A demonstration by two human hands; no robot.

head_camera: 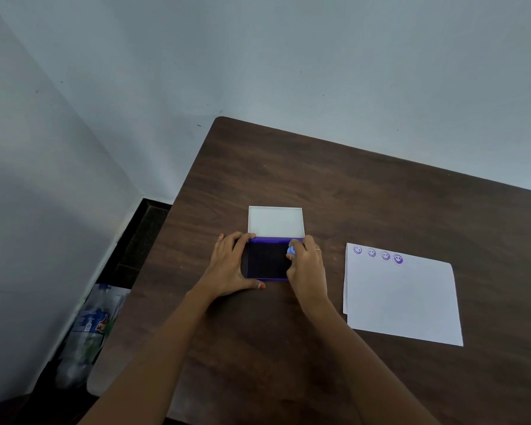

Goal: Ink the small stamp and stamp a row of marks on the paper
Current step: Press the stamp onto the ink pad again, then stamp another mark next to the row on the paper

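A purple ink pad lies open on the brown table, its white lid folded back behind it. My left hand holds the pad's left side, fingers at its far corner and thumb along its front edge. My right hand pinches a small light-blue stamp and holds it down at the pad's right edge. White paper lies to the right, with a row of several purple smiley marks along its top edge.
The table's left edge runs close to a grey wall. On the floor beside it stands a clear plastic bag with bottles. Bare table surface lies in front of and behind the paper.
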